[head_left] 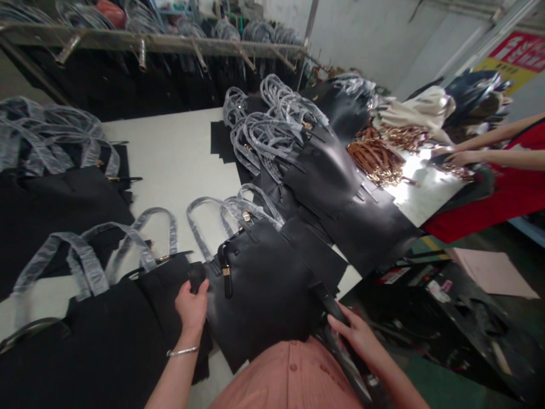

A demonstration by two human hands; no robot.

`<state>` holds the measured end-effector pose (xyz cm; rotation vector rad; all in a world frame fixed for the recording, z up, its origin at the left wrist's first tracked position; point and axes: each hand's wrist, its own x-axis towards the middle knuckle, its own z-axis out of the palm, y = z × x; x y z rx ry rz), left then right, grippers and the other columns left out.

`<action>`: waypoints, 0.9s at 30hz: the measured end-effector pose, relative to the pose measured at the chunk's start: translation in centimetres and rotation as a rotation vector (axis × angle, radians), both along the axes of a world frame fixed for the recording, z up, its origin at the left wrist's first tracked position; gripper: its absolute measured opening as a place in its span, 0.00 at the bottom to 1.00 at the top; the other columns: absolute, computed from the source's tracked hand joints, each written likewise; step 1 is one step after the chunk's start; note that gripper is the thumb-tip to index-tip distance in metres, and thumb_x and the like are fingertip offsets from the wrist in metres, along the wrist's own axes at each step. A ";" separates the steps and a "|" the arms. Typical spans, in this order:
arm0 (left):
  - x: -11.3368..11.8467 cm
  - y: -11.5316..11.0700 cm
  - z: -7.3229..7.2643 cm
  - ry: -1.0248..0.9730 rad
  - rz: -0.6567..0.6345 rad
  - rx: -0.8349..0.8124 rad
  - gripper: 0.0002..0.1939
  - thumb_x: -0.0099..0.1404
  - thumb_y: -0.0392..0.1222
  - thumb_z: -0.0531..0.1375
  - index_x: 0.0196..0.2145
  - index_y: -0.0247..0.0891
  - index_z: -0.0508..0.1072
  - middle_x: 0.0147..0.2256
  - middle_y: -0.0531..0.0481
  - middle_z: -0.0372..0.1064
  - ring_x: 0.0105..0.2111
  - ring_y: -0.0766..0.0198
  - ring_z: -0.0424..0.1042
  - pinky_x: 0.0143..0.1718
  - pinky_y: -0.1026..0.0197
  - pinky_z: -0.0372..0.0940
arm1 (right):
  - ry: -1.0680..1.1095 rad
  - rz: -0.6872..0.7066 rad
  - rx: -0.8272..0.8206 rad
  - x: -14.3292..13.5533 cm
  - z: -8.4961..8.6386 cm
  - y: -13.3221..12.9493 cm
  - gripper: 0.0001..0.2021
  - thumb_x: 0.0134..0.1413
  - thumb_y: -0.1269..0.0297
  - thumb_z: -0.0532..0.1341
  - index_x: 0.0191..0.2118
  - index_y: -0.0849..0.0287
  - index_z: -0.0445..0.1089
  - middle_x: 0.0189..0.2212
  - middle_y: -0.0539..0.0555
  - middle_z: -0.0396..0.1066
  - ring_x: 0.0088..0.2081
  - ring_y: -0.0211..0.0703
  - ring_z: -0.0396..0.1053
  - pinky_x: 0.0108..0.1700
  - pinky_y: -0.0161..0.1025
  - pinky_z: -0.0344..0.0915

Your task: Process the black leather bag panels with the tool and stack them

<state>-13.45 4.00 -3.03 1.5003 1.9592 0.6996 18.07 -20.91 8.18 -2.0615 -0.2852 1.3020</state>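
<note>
A black handbag [259, 278] lies flat before me, its wrapped handles [208, 210] pointing away and a small buckled strap [226, 272] on its front. At the bag's left edge my left hand [192, 304], with a bangle on the wrist, is closed on a small black leather tab [196, 275]. Near the bag's lower right corner, my right hand [351, 332] has its fingers wrapped round a black leather strap [326, 298]. The strap's lower part hangs beside my body, partly hidden by the hand.
More black bags [114, 324] lie on the left, and a pile of them [332, 176] sits behind. Brown straps with metal clasps [377, 156] lie farther right. Another person's hands [462, 156] work at the far right. A rack [170, 42] with hanging bags stands behind the white table [170, 153].
</note>
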 end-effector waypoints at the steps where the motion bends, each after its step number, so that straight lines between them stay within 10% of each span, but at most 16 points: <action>1: -0.1 0.1 0.0 0.024 -0.014 0.001 0.20 0.53 0.54 0.58 0.36 0.34 0.73 0.29 0.47 0.72 0.30 0.55 0.70 0.36 0.57 0.64 | 0.016 -0.015 0.005 0.1 0.0 0.6 0.33 0.46 0.50 0.65 0.57 0.60 0.64 0.18 0.43 0.66 0.16 0.35 0.62 0.20 0.32 0.56; 11: 0.1 -0.2 0.4 0.191 -0.244 0.144 0.17 0.60 0.46 0.52 0.41 0.36 0.74 0.35 0.47 0.70 0.34 0.56 0.71 0.37 0.59 0.63 | 0.156 -0.073 -0.006 1.9 -0.7 4.2 0.18 0.51 0.47 0.61 0.35 0.58 0.64 0.18 0.45 0.65 0.14 0.30 0.59 0.15 0.28 0.51; 27: -0.3 0.0 0.1 0.068 -0.098 0.065 0.18 0.55 0.50 0.57 0.38 0.34 0.73 0.36 0.42 0.73 0.40 0.48 0.72 0.44 0.51 0.64 | -0.266 -0.130 0.102 2.6 -2.7 6.4 0.33 0.48 0.45 0.61 0.59 0.54 0.61 0.23 0.45 0.69 0.20 0.38 0.68 0.23 0.34 0.63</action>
